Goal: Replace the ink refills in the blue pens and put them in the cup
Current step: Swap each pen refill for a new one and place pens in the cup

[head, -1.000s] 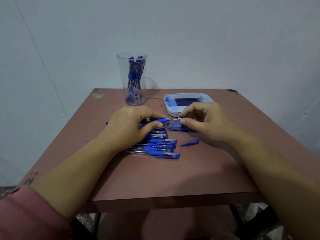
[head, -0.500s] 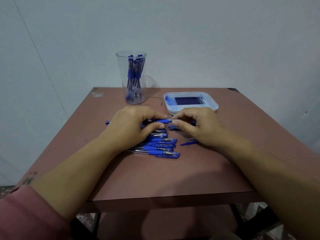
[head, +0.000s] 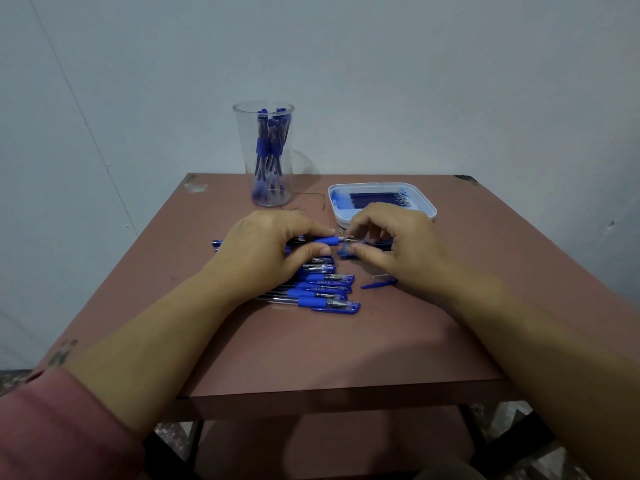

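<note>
Our right hand (head: pixel 391 244) has edged back toward the tray (head: pixel 424 206) and pinches the tip of the pen (head: pixel 327 240) that our left hand (head: pixel 270 247) grips by the barrel, just beyond the row of pens (head: pixel 325 296) on the table (head: pixel 311 348). The cup (head: pixel 265 157) stands at the far edge with pens inside; a loose cap (head: pixel 379 283) lies by our right wrist

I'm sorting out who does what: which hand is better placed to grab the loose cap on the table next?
Probably right. The loose cap lies just beside the right hand; the left hand grips the pen.
</note>
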